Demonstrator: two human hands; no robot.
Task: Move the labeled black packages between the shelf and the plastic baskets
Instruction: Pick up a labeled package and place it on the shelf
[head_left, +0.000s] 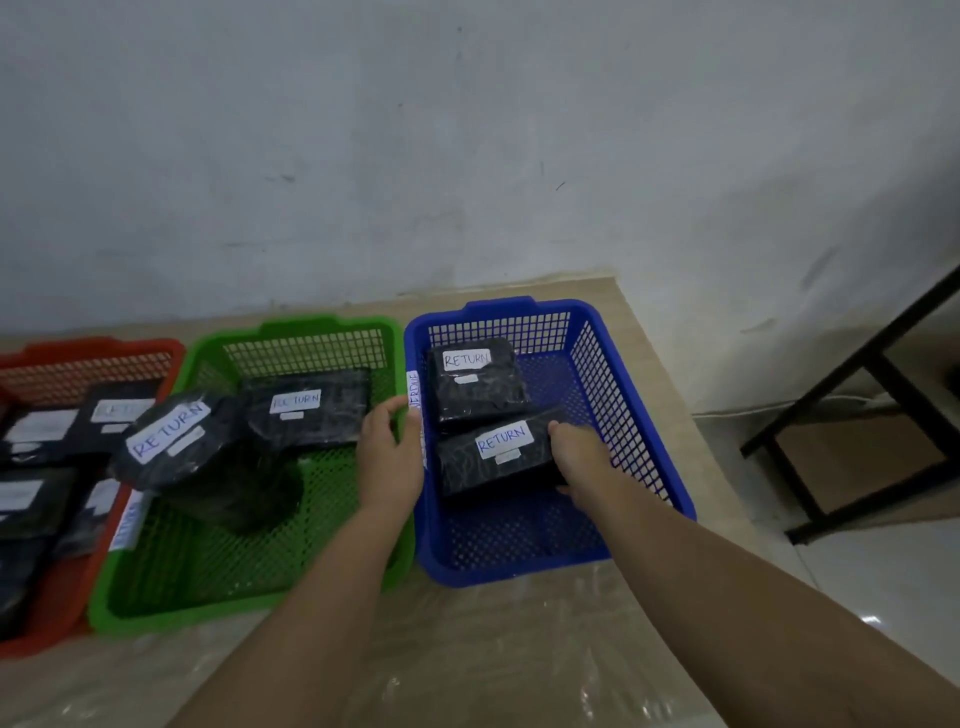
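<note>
Three plastic baskets stand side by side on a shelf top: red (93, 347), green (249, 613) and blue (639, 400). In the blue basket lie two black packages with white RETURN labels. My right hand (579, 457) grips the nearer one (488, 462) at its right end. The farther package (475, 387) lies behind it. My left hand (392, 447) holds the blue basket's left rim, thumb on the inside. The green basket holds two RETURN packages, one at the back (311, 410) and one tilted at the left (176, 441).
The red basket holds several black labeled packages (47, 467). The baskets rest on a beige surface (467, 649) covered in clear plastic, against a grey wall. A black metal frame (852, 410) stands on the tiled floor at the right.
</note>
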